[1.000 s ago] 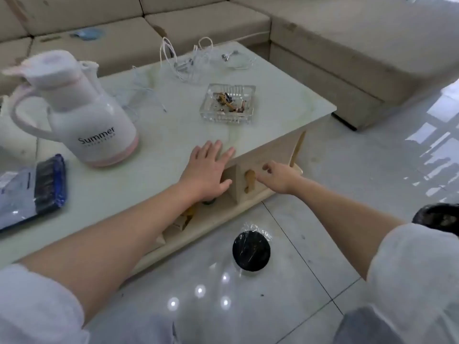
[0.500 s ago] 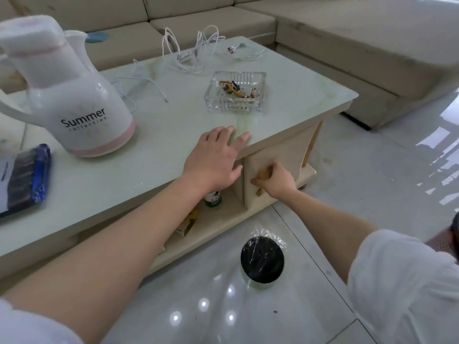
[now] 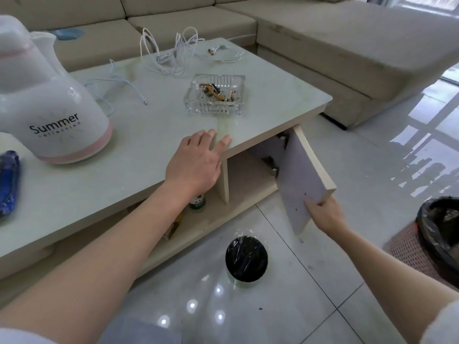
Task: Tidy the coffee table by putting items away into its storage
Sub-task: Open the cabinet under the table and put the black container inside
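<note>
The pale coffee table (image 3: 268,105) carries a white jug marked "Summer" (image 3: 47,108), a glass ashtray (image 3: 214,94) with butts, tangled white cables (image 3: 171,49) and a blue packet (image 3: 8,180). The cabinet door (image 3: 301,177) at the table's right end stands swung open, showing an empty-looking compartment (image 3: 248,175). My right hand (image 3: 325,213) grips the door's lower outer corner. My left hand (image 3: 196,165) rests flat on the tabletop edge, fingers apart.
A small green-labelled bottle (image 3: 197,202) and a box sit on the lower shelf. A round black container wrapped in film (image 3: 246,260) stands on the tiled floor. A bin with a black liner (image 3: 437,234) is at the right. A beige sofa (image 3: 347,40) surrounds the table.
My right hand took the handle and has pulled the cabinet door open outward to the right. The view has moved closer. My left hand stays on the tabletop.
</note>
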